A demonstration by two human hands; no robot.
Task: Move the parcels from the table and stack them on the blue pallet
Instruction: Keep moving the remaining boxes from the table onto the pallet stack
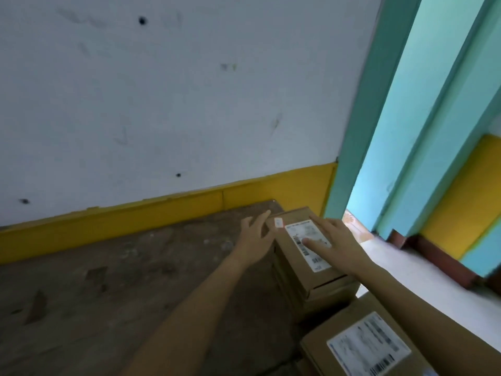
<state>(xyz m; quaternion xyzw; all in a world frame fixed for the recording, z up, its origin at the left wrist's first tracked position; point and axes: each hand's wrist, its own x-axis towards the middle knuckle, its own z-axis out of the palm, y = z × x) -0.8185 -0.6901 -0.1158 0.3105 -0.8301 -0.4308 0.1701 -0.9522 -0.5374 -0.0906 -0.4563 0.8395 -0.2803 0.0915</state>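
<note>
A brown cardboard parcel [291, 257] with a white shipping label lies on top of a stack at the far right of a worn brown table [113, 272]. My right hand [334, 242] rests flat on its label, fingers spread. At the parcel's left edge my left hand [253, 240] is open, its fingertips touching or nearly touching the corner. A second labelled parcel [363, 346] sits nearer me at the bottom right. No blue pallet is in view.
A white wall with a yellow base strip [151, 213] runs behind the table. A teal door frame [360, 131] and doorway stand to the right, with a pale floor [406, 264] beyond the table's right edge.
</note>
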